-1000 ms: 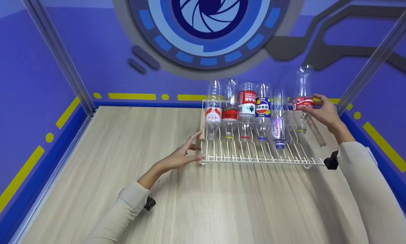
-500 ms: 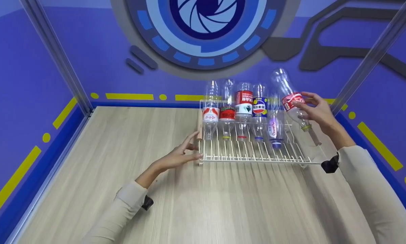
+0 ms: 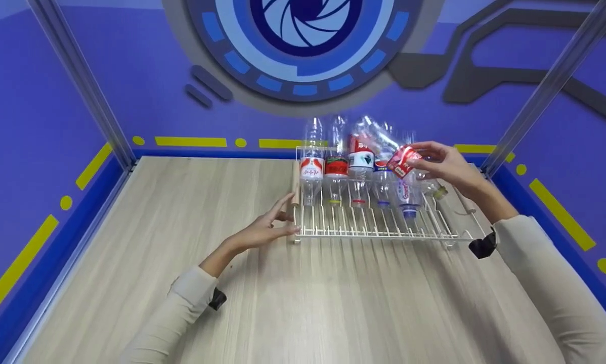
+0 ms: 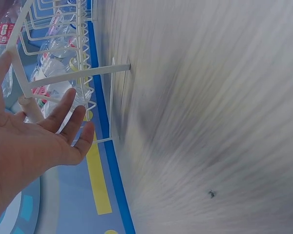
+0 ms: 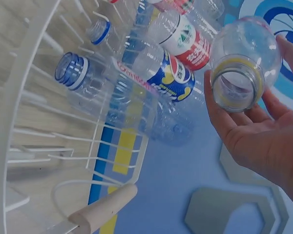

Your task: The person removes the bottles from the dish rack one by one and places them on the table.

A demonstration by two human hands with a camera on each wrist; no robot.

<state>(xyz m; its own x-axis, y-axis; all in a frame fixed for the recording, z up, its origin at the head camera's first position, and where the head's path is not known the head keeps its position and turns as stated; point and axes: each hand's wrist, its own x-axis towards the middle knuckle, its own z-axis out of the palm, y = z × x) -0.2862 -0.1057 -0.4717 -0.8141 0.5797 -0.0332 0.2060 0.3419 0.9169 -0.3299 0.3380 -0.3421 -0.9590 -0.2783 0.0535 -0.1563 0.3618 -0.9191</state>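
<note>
Over the right half of the white rack (image 3: 379,234), at the far side of the tabletop (image 3: 363,303), hangs the red-labelled bottle (image 3: 403,162), tipped well over: base high to the far left, uncapped neck low to the near right. And the right hand (image 3: 449,167) has it pinched at the label, thumb near, fingers far. Out left, the left hand (image 3: 260,232) sits wide, fingers spread, touching the rack's left end. Five bottles (image 3: 361,161) lean neck-down in the wires, and the raised base overlaps some in the head view; touching or not, I can't tell.

Tight traffic, so turn from the wrist and lift the base clear of that row! The plastic looks thin; a soft pinch should do. Watch the neck, too, by the purple-necked bottle (image 3: 408,199). A light left-hand brace should stop the frame sliding.
</note>
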